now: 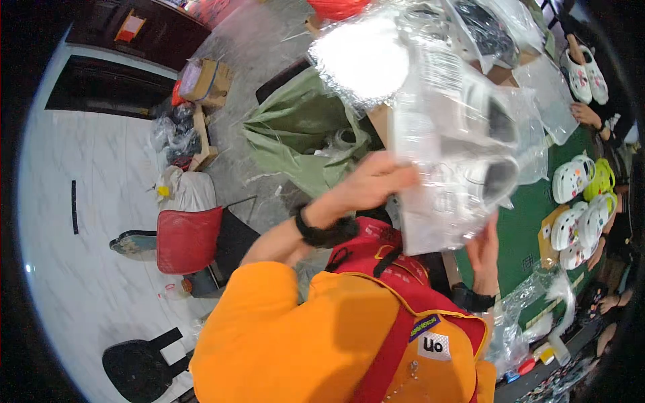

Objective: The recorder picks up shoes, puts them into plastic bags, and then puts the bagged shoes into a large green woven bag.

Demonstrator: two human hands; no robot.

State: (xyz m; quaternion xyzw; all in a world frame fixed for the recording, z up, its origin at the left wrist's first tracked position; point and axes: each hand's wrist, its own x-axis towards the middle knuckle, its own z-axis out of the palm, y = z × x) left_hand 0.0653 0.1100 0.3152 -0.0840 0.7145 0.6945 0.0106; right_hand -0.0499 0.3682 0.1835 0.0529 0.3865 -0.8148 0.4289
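A clear plastic bag (423, 138) with a pair of white shoes (494, 178) inside is held up in front of me. Glare and blur hide the shoes' exact kind, but their dark openings show on the right. My left hand (383, 180) is closed on the bag's left edge, thumb on top. At the bag's lower right corner is my right hand (482, 252), blurred and partly behind the plastic; its fingers do not show well enough to tell their grip. Both wrists wear black bands.
White and lime clogs (583, 201) stand on a green table (514, 235) to the right, with other people's hands (588, 115) beyond. More bagged shoes (484, 30) lie at the top. An open green sack (295, 127) and a red chair (189, 240) are to the left.
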